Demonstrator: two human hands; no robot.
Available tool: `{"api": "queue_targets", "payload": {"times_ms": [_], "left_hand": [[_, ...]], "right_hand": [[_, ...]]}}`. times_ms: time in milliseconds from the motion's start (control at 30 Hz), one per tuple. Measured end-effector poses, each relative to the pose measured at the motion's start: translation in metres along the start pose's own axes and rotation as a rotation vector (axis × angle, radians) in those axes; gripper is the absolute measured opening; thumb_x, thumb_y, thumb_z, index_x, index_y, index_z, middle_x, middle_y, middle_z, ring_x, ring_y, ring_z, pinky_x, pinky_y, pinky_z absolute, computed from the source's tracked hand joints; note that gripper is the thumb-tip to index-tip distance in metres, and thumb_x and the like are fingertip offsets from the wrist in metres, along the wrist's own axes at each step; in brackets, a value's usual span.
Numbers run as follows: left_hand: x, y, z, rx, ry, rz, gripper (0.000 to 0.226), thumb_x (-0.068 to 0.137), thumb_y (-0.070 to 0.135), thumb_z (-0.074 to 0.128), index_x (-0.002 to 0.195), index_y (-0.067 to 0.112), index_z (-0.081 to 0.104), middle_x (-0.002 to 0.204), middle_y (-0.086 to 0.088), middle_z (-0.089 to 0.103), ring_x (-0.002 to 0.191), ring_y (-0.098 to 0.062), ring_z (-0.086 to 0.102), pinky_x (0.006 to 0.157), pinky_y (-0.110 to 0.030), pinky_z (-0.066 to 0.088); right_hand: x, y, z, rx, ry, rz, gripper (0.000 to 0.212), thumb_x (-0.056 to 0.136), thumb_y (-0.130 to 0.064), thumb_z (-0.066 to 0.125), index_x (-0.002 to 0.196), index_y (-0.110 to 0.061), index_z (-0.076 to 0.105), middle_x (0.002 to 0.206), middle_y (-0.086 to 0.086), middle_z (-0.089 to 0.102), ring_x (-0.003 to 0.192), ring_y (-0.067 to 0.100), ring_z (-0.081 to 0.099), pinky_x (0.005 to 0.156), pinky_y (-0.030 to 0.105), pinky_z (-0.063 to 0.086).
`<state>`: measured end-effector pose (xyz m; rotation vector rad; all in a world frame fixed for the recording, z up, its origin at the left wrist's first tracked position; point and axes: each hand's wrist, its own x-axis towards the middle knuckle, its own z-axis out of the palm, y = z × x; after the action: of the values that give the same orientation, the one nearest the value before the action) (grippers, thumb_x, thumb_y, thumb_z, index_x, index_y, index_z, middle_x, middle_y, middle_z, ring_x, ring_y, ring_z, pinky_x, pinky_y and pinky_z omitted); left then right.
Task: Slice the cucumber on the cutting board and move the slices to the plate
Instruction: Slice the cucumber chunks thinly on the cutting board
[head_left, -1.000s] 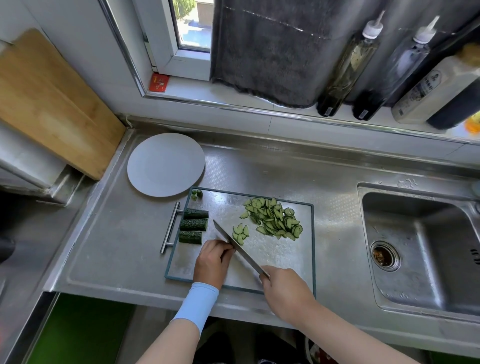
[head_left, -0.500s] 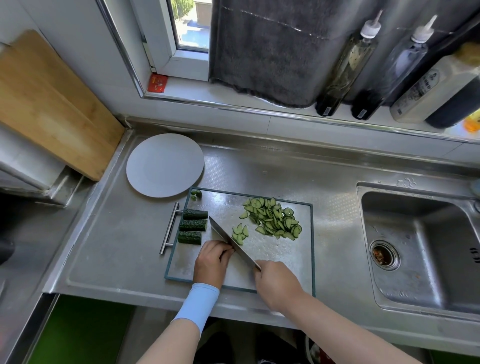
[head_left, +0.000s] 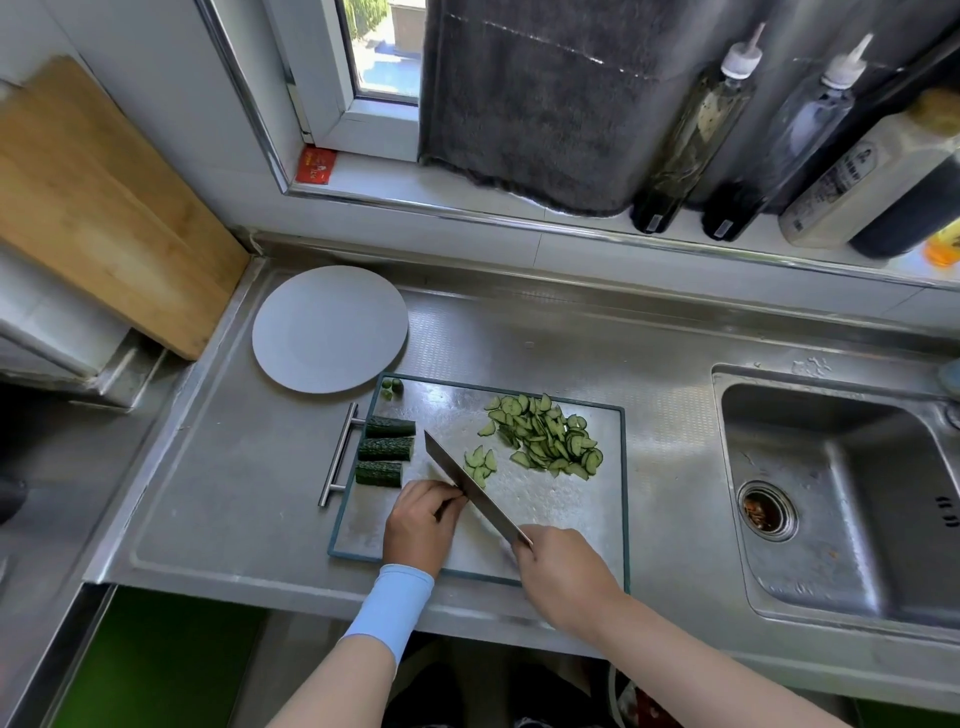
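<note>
Hidden piece: whatever the left hand (head_left: 423, 525) steadied lay under its curled fingers and behind the knife (head_left: 467, 483); I could not tell what it held.
Left grip: knuckles bent, fingertips touching the flat of the blade.
Knife handle: buried in the right hand (head_left: 558, 569), which gripped it in a closed fist; only the blade showed.
Cut off: both arms ran out of the bottom edge; a pale blue sleeve (head_left: 389, 608) covered the left wrist.
Cucumber chunks (head_left: 386, 449): three dark lengths side by side at the left end of the cutting board (head_left: 550, 509), just beside the knife tip.
Slices (head_left: 545, 439): a heap at the board's far right, with a few more touching the blade's right face.
Plate (head_left: 330, 330): on the counter, just beyond the board's far left corner.
Change: over the last second the right hand and blade had shifted left and away from the person, toward the chunks; the left hand, heap and plate had stayed put.
</note>
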<state>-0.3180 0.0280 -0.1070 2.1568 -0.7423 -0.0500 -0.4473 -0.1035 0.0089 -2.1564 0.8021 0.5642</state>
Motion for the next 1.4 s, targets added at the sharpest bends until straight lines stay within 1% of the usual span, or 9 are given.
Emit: {"api": "queue_targets", "payload": {"times_ms": [200,500,767,900,967,1033,1133,1267,1400], "left_hand": [[0.002,-0.003,0.001,-0.021,-0.007,0.000,0.011,0.073,0.008,0.083,0.080,0.013,0.076,0.081,0.004,0.069,0.078,-0.014,0.061,0.073,-0.025,0.050],[0.004,-0.003,0.000,-0.007,-0.018,-0.018,0.008,0.074,0.009,0.081,0.079,0.013,0.076,0.080,0.004,0.069,0.077,-0.012,0.061,0.072,-0.021,0.048],[0.004,-0.001,-0.002,-0.002,-0.032,-0.029,0.012,0.072,0.006,0.083,0.078,0.013,0.075,0.080,0.005,0.068,0.077,-0.012,0.060,0.073,-0.018,0.047],[0.003,0.000,-0.002,-0.005,-0.026,-0.027,0.002,0.078,0.015,0.076,0.079,0.014,0.075,0.080,0.005,0.068,0.077,-0.012,0.060,0.072,-0.021,0.048],[0.003,0.000,-0.002,-0.006,-0.022,-0.029,0.008,0.080,0.021,0.070,0.080,0.015,0.075,0.081,0.006,0.068,0.078,-0.012,0.060,0.072,-0.022,0.048],[0.003,0.000,-0.002,-0.004,-0.028,-0.025,0.002,0.079,0.016,0.074,0.080,0.015,0.075,0.081,0.006,0.068,0.078,-0.012,0.060,0.072,-0.024,0.049],[0.003,0.002,-0.003,0.007,-0.035,-0.036,0.011,0.074,0.006,0.081,0.079,0.014,0.075,0.080,0.006,0.067,0.078,-0.012,0.059,0.071,-0.023,0.049],[0.005,0.003,-0.004,0.013,-0.032,-0.027,0.014,0.072,0.003,0.081,0.077,0.014,0.074,0.079,0.005,0.067,0.078,-0.009,0.058,0.071,-0.019,0.047],[0.004,0.001,-0.005,0.015,-0.040,-0.002,0.014,0.073,0.003,0.080,0.078,0.014,0.073,0.079,0.005,0.066,0.079,-0.010,0.058,0.071,-0.020,0.047]], "right_hand": [[-0.008,0.007,-0.001,-0.029,-0.003,-0.005,0.032,0.102,-0.024,0.037,0.074,-0.021,0.051,0.069,-0.002,0.054,0.061,0.013,0.044,0.056,0.028,0.034],[-0.006,0.005,-0.001,-0.022,-0.005,0.009,0.034,0.102,-0.023,0.037,0.070,-0.024,0.047,0.068,-0.002,0.053,0.059,0.014,0.043,0.054,0.027,0.032],[-0.001,0.005,0.004,-0.023,0.009,0.023,0.032,0.102,-0.026,0.037,0.075,-0.022,0.054,0.071,-0.001,0.057,0.061,0.015,0.047,0.056,0.028,0.036],[0.000,0.003,0.005,-0.026,0.012,0.032,0.031,0.102,-0.027,0.037,0.080,-0.021,0.058,0.076,0.003,0.063,0.064,0.017,0.052,0.057,0.029,0.039],[0.001,0.001,0.006,-0.020,0.012,0.035,0.032,0.103,-0.027,0.037,0.080,-0.021,0.058,0.077,0.003,0.063,0.065,0.018,0.053,0.058,0.030,0.041],[0.002,0.000,0.006,-0.016,0.010,0.035,0.033,0.103,-0.026,0.036,0.075,-0.023,0.054,0.074,0.001,0.060,0.063,0.017,0.051,0.057,0.029,0.039],[0.006,-0.003,0.008,-0.014,0.003,0.035,0.033,0.102,-0.025,0.036,0.074,-0.024,0.054,0.074,0.000,0.059,0.063,0.016,0.050,0.057,0.029,0.038],[0.015,-0.004,0.010,0.039,-0.011,0.064,0.032,0.100,-0.024,0.037,0.077,-0.018,0.058,0.073,0.000,0.059,0.062,0.017,0.049,0.057,0.030,0.038],[0.021,-0.007,0.011,0.030,-0.003,0.049,0.034,0.100,-0.024,0.038,0.069,-0.026,0.050,0.070,-0.004,0.056,0.063,0.015,0.049,0.055,0.027,0.037]]}}
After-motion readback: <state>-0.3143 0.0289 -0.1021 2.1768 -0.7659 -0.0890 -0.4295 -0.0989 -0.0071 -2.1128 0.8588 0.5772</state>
